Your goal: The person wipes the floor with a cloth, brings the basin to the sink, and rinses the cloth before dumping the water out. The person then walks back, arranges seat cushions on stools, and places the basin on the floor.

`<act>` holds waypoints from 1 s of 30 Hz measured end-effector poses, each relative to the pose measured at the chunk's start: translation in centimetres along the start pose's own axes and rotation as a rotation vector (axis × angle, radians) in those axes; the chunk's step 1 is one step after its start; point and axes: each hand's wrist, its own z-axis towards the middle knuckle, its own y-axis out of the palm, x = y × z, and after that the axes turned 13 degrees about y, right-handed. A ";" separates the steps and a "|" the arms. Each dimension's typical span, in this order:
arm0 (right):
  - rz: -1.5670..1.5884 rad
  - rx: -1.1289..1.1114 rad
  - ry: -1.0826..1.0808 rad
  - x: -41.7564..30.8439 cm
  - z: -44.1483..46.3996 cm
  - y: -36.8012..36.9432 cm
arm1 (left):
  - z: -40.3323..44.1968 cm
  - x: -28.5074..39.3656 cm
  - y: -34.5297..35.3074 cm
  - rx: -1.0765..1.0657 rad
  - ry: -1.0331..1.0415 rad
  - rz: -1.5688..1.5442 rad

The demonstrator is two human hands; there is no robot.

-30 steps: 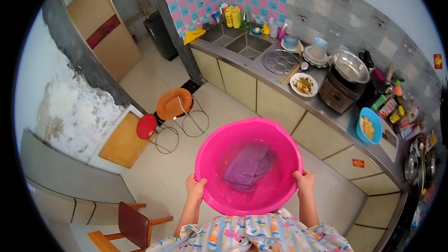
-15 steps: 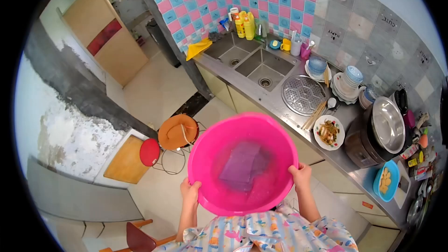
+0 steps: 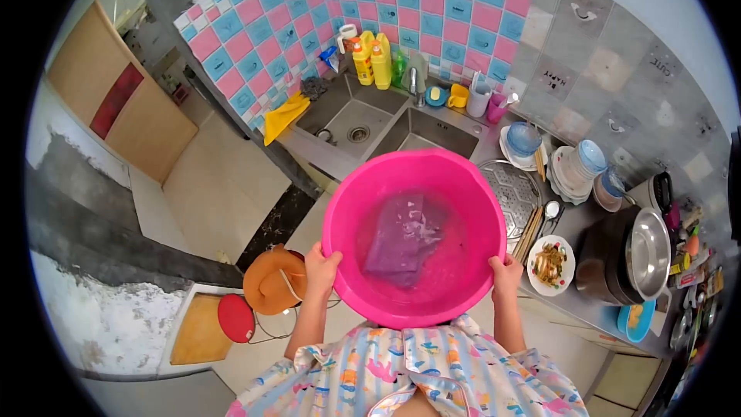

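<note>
A large pink basin [image 3: 351, 185] is held level in front of my body, with water and a folded purple cloth [image 3: 403, 239] lying in it. My left hand [image 3: 320, 272] grips the basin's left rim, thumb over the edge. On the right rim, my right hand [image 3: 505, 274] is closed in the same way. Beyond the basin is a steel double sink [image 3: 363, 120] with a tap [image 3: 417, 86]; the basin's far rim overlaps the view of the right bowl's lower part.
Yellow bottles [image 3: 371, 62] stand behind the sink, and a yellow cloth [image 3: 285, 117] hangs at its left corner. To the right are a plate of food [image 3: 551, 265], stacked bowls [image 3: 575, 170] and a cooker [image 3: 606, 262]. Orange [image 3: 272, 282] and red stools [image 3: 235, 318] stand at lower left.
The sink and counter have come closer and now lie just beyond the basin. Both hands still hold its rim. The chair at lower left has left the view.
</note>
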 end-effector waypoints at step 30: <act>-0.769 0.514 -0.134 0.4 17.9 25.9 | 34.0 -0.1 9.6 -0.659 0.823 0.458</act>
